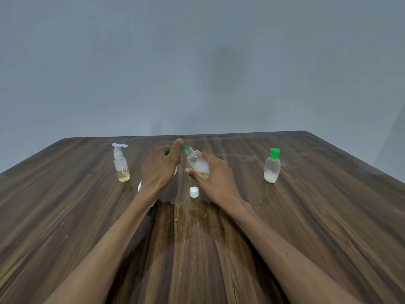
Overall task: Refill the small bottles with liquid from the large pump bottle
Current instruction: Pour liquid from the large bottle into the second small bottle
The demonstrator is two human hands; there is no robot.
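1. We saw the wooden surface point(306, 216) reach to its far edge by the wall, with bare room at both sides.
2. Our right hand point(215, 176) gripped a tilted, uncapped small bottle point(197, 164) holding white foam over yellowish liquid.
3. Our left hand point(160, 167) curled over the green pump head point(185, 147) of the large bottle, nozzle at the small bottle's mouth.
4. A white cap point(194, 191) lay near us; a pump-topped bottle point(121, 165) stood left, a green-capped bottle point(272, 166) right.

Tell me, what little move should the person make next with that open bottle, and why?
Probably press the green pump head down again. The left hand rests on it, its spout meets the neck of the tilted small bottle held by the right hand, and that bottle looks only partly filled, its white cap off.
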